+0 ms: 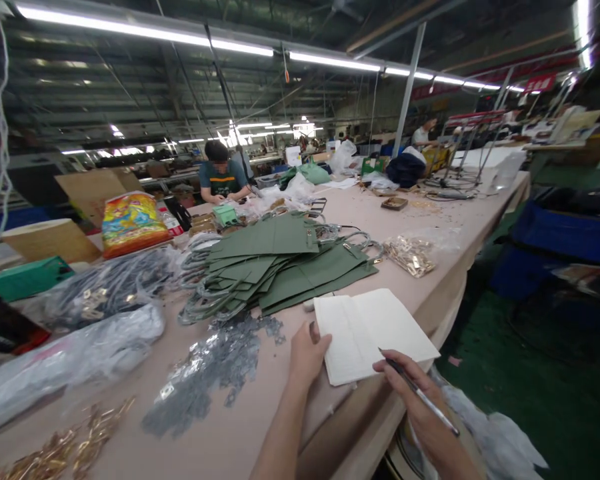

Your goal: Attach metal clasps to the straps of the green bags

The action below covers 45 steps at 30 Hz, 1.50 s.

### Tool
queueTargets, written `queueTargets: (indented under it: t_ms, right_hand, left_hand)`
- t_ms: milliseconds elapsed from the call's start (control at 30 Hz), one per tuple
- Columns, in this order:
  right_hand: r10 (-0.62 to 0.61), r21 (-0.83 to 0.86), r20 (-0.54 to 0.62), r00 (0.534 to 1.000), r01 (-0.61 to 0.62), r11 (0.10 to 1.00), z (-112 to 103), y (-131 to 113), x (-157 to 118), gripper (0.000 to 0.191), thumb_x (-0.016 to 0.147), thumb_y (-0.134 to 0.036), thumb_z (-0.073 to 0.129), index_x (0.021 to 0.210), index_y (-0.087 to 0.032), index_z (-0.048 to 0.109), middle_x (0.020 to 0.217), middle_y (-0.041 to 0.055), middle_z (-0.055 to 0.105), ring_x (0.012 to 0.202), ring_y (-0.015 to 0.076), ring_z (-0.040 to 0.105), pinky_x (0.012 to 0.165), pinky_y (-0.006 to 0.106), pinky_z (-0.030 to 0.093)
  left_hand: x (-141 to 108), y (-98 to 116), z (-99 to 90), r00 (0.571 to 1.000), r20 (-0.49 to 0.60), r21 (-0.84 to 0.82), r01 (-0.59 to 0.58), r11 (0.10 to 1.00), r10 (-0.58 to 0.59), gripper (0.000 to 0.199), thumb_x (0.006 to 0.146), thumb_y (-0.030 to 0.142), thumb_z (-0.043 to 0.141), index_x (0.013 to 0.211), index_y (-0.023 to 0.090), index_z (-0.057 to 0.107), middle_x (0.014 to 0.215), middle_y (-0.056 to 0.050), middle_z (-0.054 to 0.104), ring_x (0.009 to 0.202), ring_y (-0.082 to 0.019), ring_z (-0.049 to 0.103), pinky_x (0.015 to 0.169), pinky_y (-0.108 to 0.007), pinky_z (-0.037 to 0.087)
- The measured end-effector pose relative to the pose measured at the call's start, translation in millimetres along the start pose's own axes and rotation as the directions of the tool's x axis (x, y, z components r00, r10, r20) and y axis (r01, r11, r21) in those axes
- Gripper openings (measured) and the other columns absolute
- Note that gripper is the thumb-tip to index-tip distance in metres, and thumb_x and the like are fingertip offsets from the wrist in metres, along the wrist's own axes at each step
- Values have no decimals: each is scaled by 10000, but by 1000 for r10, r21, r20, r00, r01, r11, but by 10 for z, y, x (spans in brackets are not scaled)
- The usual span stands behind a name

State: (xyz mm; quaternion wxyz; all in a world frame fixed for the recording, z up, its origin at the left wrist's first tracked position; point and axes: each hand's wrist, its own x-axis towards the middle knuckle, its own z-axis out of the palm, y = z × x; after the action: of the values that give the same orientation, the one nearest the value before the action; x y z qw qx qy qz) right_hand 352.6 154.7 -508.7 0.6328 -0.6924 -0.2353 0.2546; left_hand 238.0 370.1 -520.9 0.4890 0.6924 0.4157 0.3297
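An open notebook (370, 333) with pale, seemingly blank pages lies at the near edge of the table. My left hand (307, 353) rests at its left edge, the thumb against the page side and the fingers curled; whether they grip the notebook is hard to tell. My right hand (415, 393) holds a pen (423, 397), its tip over the lower right page. Behind the notebook lies a stack of green fabric pieces (280, 260) with grey cords. Many small grey metal plates (210, 373) are spread left of my left hand.
Gold metal parts in a bag (413, 257) lie beyond the notebook. Gold pieces (65, 450) and a plastic-wrapped bundle (75, 360) are at the left. A person (223, 173) sits across the table (350, 207). Blue bins (565, 233) stand at the right.
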Motion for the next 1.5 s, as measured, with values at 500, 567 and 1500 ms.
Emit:
queueTargets:
  t_ms: [500, 567, 1500]
  right_hand:
    - [-216, -246, 118, 969, 239, 939, 210, 278, 325, 406, 1004, -557, 549, 1303, -323, 690, 1310, 27, 723, 1292, 258, 617, 1185, 451, 430]
    - [-226, -247, 116, 967, 248, 937, 208, 287, 338, 400, 1008, -547, 549, 1297, -310, 693, 1292, 33, 731, 1273, 256, 627, 1168, 447, 439]
    - [-119, -397, 145, 982, 168, 902, 815, 122, 575, 374, 973, -595, 547, 859, -243, 608, 640, -3, 639, 613, 194, 596, 604, 305, 393]
  left_hand:
    - [309, -38, 95, 973, 205, -82, -87, 993, 102, 364, 707, 346, 754, 713, 212, 416, 708, 42, 488, 725, -146, 477, 684, -256, 398]
    - [309, -61, 103, 971, 219, -100, -75, 992, 95, 346, 710, 326, 731, 722, 214, 403, 721, 42, 479, 734, -143, 469, 686, -252, 389]
    - [341, -79, 62, 958, 250, -41, -136, 990, 142, 298, 736, 252, 647, 675, 224, 356, 665, 65, 419, 650, -117, 381, 641, -266, 317]
